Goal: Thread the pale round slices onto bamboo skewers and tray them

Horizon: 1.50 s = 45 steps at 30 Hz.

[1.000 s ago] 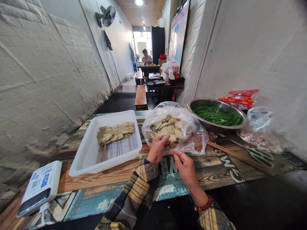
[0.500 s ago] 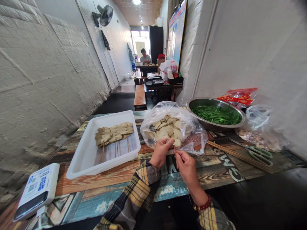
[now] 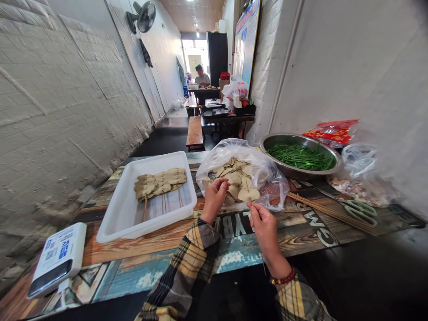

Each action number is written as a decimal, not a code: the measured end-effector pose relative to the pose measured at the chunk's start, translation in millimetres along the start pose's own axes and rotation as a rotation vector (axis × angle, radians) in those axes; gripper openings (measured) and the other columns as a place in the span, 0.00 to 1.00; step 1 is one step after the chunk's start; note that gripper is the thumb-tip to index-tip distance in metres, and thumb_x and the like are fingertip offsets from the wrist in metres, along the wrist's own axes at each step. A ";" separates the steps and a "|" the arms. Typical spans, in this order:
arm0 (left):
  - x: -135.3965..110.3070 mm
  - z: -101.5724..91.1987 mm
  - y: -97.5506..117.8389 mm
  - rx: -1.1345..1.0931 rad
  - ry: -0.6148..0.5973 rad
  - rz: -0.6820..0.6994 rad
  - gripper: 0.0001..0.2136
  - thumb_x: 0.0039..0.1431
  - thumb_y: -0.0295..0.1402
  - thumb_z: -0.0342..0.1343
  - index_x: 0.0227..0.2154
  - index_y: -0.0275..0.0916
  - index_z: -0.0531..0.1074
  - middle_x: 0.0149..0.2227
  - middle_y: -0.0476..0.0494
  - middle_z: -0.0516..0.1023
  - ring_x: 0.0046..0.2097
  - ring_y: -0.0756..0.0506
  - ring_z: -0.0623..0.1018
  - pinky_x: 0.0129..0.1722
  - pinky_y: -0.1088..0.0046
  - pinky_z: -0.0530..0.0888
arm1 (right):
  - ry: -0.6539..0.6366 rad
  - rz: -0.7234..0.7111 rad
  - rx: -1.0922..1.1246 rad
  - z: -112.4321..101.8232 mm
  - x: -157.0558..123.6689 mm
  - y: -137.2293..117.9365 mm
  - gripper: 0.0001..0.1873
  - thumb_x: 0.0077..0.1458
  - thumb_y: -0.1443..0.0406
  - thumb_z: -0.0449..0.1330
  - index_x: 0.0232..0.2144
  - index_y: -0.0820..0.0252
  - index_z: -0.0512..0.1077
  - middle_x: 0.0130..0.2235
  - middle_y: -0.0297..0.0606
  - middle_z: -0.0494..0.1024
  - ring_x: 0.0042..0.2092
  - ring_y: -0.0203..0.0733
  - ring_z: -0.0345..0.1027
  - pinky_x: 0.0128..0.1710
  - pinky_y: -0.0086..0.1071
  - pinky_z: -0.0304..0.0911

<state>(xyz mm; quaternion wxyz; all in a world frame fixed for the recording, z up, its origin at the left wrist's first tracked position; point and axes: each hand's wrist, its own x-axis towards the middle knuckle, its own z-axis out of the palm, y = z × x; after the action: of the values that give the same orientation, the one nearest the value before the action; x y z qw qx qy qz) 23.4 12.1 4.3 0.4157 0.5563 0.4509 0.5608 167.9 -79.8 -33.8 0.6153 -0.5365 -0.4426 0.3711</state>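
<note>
A thin wooden skewer [image 3: 263, 255] is pinched in my right hand [image 3: 264, 225], its lower end running back under the wrist. At its tip sits a pale, beige round slice [image 3: 249, 195], which looks like potato. My left hand [image 3: 216, 198] is at the near edge of an open clear plastic bag [image 3: 274, 189] full of such slices [image 3: 234, 171]. Its fingers are curled together beside the pile; whether they grip a slice is hidden. Left of it, a white plastic tray [image 3: 115, 218] holds several loaded skewers [image 3: 160, 183] with their bare ends toward me.
To the right stand a steel bowl [image 3: 337, 167] of green chives, bare skewers [image 3: 329, 211], green-handled scissors [image 3: 361, 211] and plastic bags [image 3: 359, 160]. A white payment box [image 3: 58, 258] lies at the left. Farther back are a bench [image 3: 195, 131] and a seated person [image 3: 202, 79].
My left hand has come away from the skewer tip, moving left and up to the slices. My right hand has shifted slightly right with the skewer, whose slice now shows fully.
</note>
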 end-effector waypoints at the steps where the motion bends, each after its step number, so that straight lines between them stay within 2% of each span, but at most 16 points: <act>1: 1.6 -2.6 -2.7 0.110 -0.007 0.053 0.08 0.56 0.35 0.54 0.36 0.37 0.74 0.32 0.41 0.79 0.35 0.45 0.77 0.36 0.70 0.70 | 0.005 0.015 0.032 -0.3 0.1 0.0 0.21 0.56 0.52 0.58 0.37 0.65 0.75 0.16 0.24 0.59 0.18 0.31 0.50 0.18 0.25 0.47; 4: 3.1 -8.2 -6.8 0.477 -0.017 0.167 0.09 0.60 0.30 0.48 0.39 0.37 0.72 0.36 0.39 0.78 0.38 0.43 0.77 0.38 0.69 0.69 | 0.010 0.040 0.094 -0.5 0.8 -0.7 0.20 0.55 0.51 0.59 0.35 0.64 0.75 0.16 0.23 0.58 0.18 0.30 0.49 0.18 0.25 0.45; 8: 0.9 -9.9 -4.8 0.866 -0.034 0.138 0.11 0.63 0.29 0.43 0.41 0.36 0.70 0.38 0.37 0.77 0.39 0.42 0.76 0.38 0.68 0.67 | 0.009 0.045 0.082 -0.1 2.1 0.4 0.20 0.54 0.51 0.59 0.33 0.64 0.74 0.16 0.23 0.58 0.19 0.30 0.49 0.18 0.25 0.45; 11: -0.6 -7.0 -5.5 0.984 -0.105 0.098 0.09 0.62 0.35 0.48 0.35 0.36 0.71 0.36 0.37 0.76 0.39 0.42 0.75 0.37 0.68 0.66 | 0.006 0.034 0.040 -0.4 2.3 2.1 0.21 0.55 0.51 0.58 0.34 0.65 0.75 0.15 0.23 0.59 0.18 0.31 0.49 0.19 0.25 0.46; 13: -0.2 -4.6 -9.2 0.988 -0.100 0.093 0.10 0.60 0.38 0.52 0.34 0.36 0.72 0.36 0.38 0.75 0.39 0.42 0.74 0.37 0.68 0.66 | 0.010 0.028 0.014 -0.5 2.0 2.7 0.21 0.55 0.51 0.58 0.34 0.65 0.75 0.15 0.24 0.59 0.18 0.31 0.50 0.19 0.25 0.46; 16: 3.0 -3.1 -17.8 0.890 -0.058 0.092 0.08 0.55 0.37 0.57 0.33 0.36 0.71 0.34 0.41 0.74 0.36 0.44 0.73 0.36 0.70 0.66 | 0.009 0.025 -0.013 0.2 1.8 2.8 0.21 0.55 0.51 0.58 0.33 0.65 0.75 0.15 0.24 0.59 0.19 0.31 0.51 0.19 0.25 0.48; 19: 6.7 -3.0 -24.9 0.741 -0.044 0.109 0.06 0.50 0.30 0.60 0.31 0.36 0.69 0.31 0.45 0.72 0.33 0.47 0.71 0.34 0.72 0.66 | 0.005 0.030 -0.021 1.5 2.1 2.9 0.21 0.55 0.51 0.58 0.33 0.64 0.76 0.15 0.24 0.60 0.19 0.32 0.51 0.19 0.25 0.48; 25: 7.2 1.6 -24.2 0.581 -0.025 0.164 0.04 0.47 0.25 0.55 0.28 0.38 0.69 0.27 0.49 0.71 0.29 0.49 0.70 0.31 0.74 0.65 | -0.006 0.025 -0.030 2.3 2.2 3.8 0.21 0.54 0.50 0.58 0.33 0.64 0.75 0.15 0.24 0.59 0.19 0.32 0.51 0.19 0.26 0.48; 28: 7.0 1.8 -21.5 0.446 -0.029 0.098 0.07 0.47 0.25 0.53 0.31 0.36 0.72 0.28 0.47 0.75 0.30 0.49 0.72 0.31 0.74 0.67 | -0.052 0.017 0.006 1.8 0.8 5.1 0.21 0.55 0.51 0.57 0.34 0.64 0.75 0.15 0.24 0.60 0.18 0.32 0.51 0.19 0.26 0.47; 31: 7.4 -1.2 -19.7 0.319 -0.049 0.029 0.07 0.49 0.29 0.53 0.29 0.35 0.74 0.28 0.45 0.76 0.30 0.49 0.73 0.30 0.74 0.67 | -0.126 0.011 0.053 1.9 -0.8 7.2 0.21 0.55 0.51 0.57 0.35 0.65 0.75 0.15 0.24 0.60 0.18 0.31 0.51 0.18 0.25 0.47; 36: 6.4 -5.6 -14.3 -0.062 -0.011 -0.069 0.08 0.48 0.36 0.58 0.26 0.36 0.70 0.24 0.50 0.71 0.24 0.52 0.70 0.24 0.77 0.66 | -0.201 0.024 0.084 3.1 -3.9 7.1 0.20 0.55 0.52 0.58 0.35 0.64 0.75 0.14 0.24 0.61 0.17 0.31 0.52 0.17 0.25 0.47; 41: 2.5 -4.9 -2.1 -0.497 -0.018 -0.218 0.14 0.44 0.37 0.63 0.30 0.37 0.65 0.26 0.52 0.73 0.27 0.50 0.76 0.29 0.73 0.74 | -0.246 0.031 0.074 3.4 -6.8 1.7 0.19 0.54 0.52 0.59 0.34 0.64 0.76 0.15 0.24 0.60 0.17 0.31 0.53 0.18 0.25 0.48; 45: 1.2 -3.8 6.1 -0.642 -0.030 -0.269 0.15 0.43 0.35 0.66 0.31 0.37 0.66 0.30 0.49 0.76 0.28 0.51 0.76 0.31 0.73 0.76 | -0.264 0.037 0.051 3.5 -6.7 0.1 0.19 0.55 0.53 0.58 0.34 0.64 0.76 0.15 0.24 0.61 0.17 0.31 0.53 0.18 0.25 0.48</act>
<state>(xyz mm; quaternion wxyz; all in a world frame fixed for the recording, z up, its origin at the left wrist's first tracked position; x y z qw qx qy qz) 19.8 11.6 10.6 0.6463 0.3411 0.3147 0.6058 162.4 -84.9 -34.7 0.5581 -0.4754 -0.5002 0.4608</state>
